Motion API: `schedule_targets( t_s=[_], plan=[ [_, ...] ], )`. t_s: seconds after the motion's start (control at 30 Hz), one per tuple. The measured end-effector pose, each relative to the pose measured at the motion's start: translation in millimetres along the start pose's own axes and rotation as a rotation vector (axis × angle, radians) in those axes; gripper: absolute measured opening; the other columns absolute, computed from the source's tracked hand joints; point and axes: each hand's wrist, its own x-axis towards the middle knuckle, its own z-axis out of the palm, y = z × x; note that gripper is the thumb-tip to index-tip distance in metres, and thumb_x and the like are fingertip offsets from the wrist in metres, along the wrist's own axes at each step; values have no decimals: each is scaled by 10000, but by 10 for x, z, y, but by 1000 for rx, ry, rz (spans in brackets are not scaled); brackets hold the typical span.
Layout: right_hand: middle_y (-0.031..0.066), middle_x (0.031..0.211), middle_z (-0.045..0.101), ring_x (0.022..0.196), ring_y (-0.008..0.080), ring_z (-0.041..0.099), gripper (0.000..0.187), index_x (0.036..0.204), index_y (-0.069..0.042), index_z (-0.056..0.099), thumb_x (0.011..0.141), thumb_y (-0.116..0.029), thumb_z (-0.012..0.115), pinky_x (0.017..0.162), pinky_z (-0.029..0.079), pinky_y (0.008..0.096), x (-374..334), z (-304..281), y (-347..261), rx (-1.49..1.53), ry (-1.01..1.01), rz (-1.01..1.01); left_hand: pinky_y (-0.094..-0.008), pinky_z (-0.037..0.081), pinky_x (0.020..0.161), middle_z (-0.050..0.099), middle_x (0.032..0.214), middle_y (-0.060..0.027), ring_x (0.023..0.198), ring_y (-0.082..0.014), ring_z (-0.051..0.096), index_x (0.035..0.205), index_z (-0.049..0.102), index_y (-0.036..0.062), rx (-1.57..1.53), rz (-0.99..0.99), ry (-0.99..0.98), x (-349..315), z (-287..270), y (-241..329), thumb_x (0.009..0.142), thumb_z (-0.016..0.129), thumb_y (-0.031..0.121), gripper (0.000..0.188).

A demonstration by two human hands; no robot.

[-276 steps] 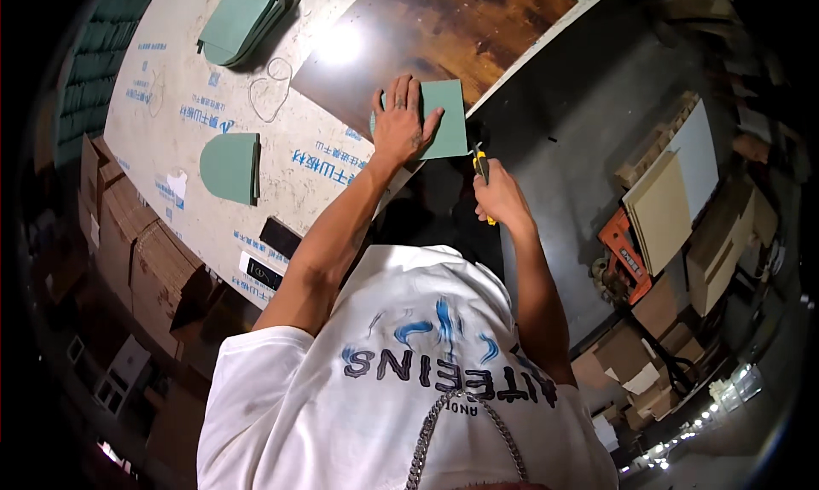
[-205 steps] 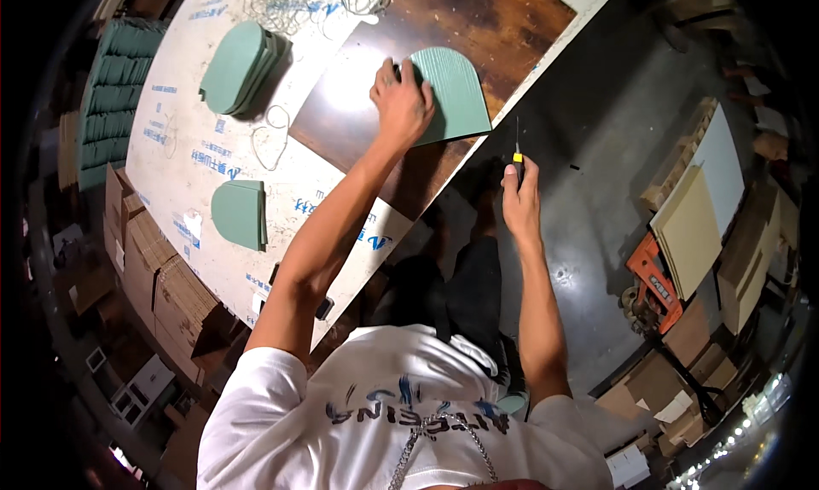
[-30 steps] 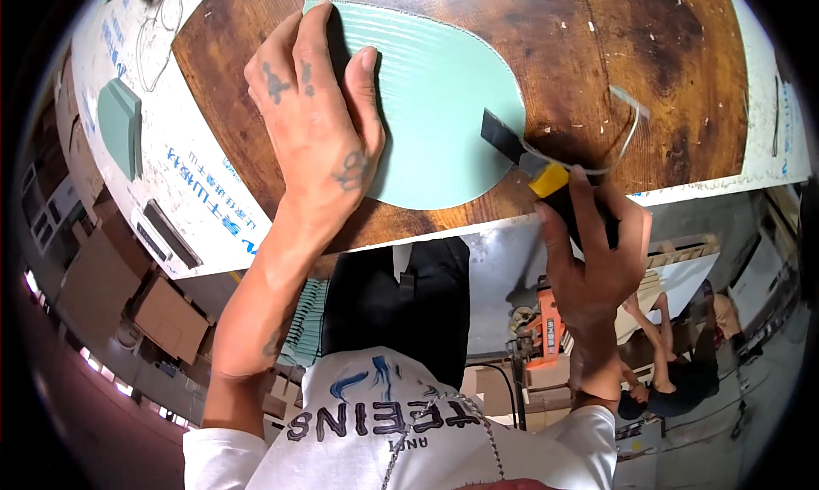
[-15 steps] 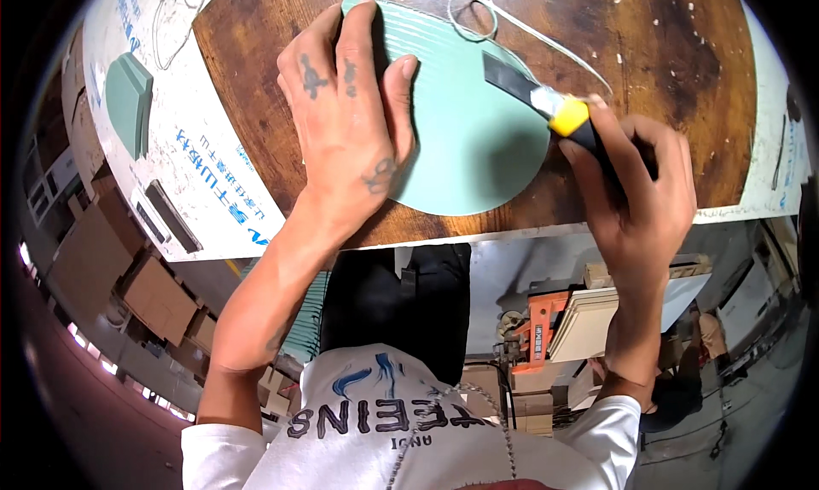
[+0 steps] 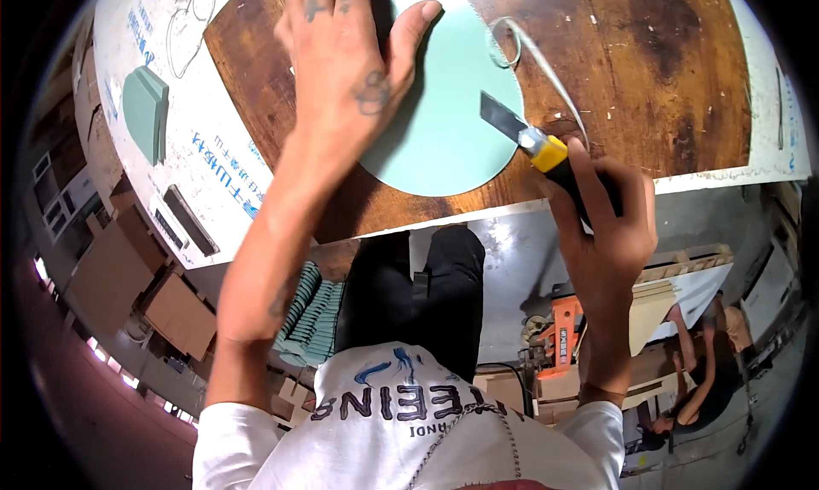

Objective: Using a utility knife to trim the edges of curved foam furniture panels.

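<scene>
A pale green rounded sheet (image 5: 452, 140) lies on the dark wood-patterned board (image 5: 648, 89). My left hand (image 5: 350, 55) rests flat on its left part, with the thumb stretched out and some fingertips cut off by the upper edge of the view. In my right hand (image 5: 606, 208) is a utility knife (image 5: 553, 159) with a yellow collar and a wide dark blade. The blade points up and left over the sheet's right side; whether it touches cannot be told. A thin pale strip (image 5: 546, 68), curled at one end, lies by the sheet's right edge.
Small green cut pieces (image 5: 147, 115) are stacked on the white table edge (image 5: 205, 149) at left, near a dark bar (image 5: 189, 221). Below the table are more green pieces (image 5: 311, 319) and an orange tool (image 5: 563, 336). Another person (image 5: 712, 362) is at lower right.
My left hand has moved up and the sheet now sits differently under it. The knife in my right hand has shifted down and left. The whole view has also shifted.
</scene>
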Motion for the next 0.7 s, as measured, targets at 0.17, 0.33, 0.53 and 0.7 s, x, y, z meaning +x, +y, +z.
schedule_targets(
  t_s=[0.17,0.33,0.53,0.7],
  plan=[
    [75,959,601,840,235,563,526,1286,-178,689,787,-210,852,608,500,328,-124,17,-90,-14,6,87,-471,397,881,511,1043,-193,964,-348,502,1120,563,-27,38,-130,45,-48,64,104,916,653,121,267],
    [76,967,601,856,240,556,540,1306,-185,676,795,-216,850,636,498,337,-122,31,-87,-27,12,115,-448,427,844,512,1035,-202,959,-352,511,1110,555,-44,5,-65,46,-52,92,36,916,631,74,239],
    [73,972,593,852,251,555,540,1301,-185,678,791,-230,846,661,493,354,-32,-1,22,-71,-25,40,-453,447,803,508,1039,-231,955,-374,517,1145,549,-62,-81,-49,0,-59,45,-8,891,629,27,280],
    [65,970,584,856,248,555,527,1283,-174,686,784,-229,846,667,496,353,136,6,34,-62,-24,12,-453,452,793,509,1046,-233,957,-369,519,1157,549,-56,-91,-38,-2,-36,20,-12,884,631,32,299]
  ],
)
